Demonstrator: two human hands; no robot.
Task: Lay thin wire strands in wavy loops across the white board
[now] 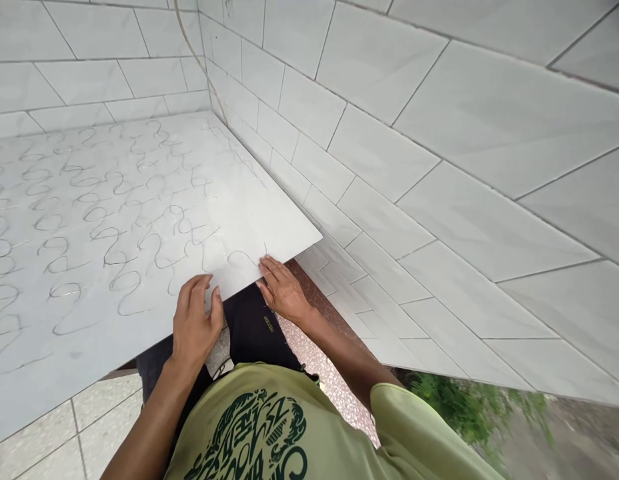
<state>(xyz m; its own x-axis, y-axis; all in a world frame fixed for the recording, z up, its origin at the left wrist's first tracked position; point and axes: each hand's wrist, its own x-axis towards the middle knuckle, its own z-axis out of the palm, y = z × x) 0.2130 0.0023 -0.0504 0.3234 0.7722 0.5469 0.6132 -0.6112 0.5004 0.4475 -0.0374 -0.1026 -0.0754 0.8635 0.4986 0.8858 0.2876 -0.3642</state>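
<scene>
A white table top (269, 207) fills the left, with thin dark curly strands (122, 247) spread over it in loose rows. Whether these are wire or thread I cannot tell. My left hand (195, 320) is at the near edge, its fingers bent and its thumb apart, holding nothing visible. Beside it, my right hand (284, 292) lies with fingers stretched over the edge. Its fingertips touch the surface at the end of one curved strand (243, 255); the thumb hangs just below the edge.
White tiled walls (379, 147) meet behind the table and run close along its right side. A pale cable (194, 57) hangs down the corner. Below are speckled floor tiles (54, 447) and a brown ledge (329, 303). Green plants (459, 407) grow at lower right.
</scene>
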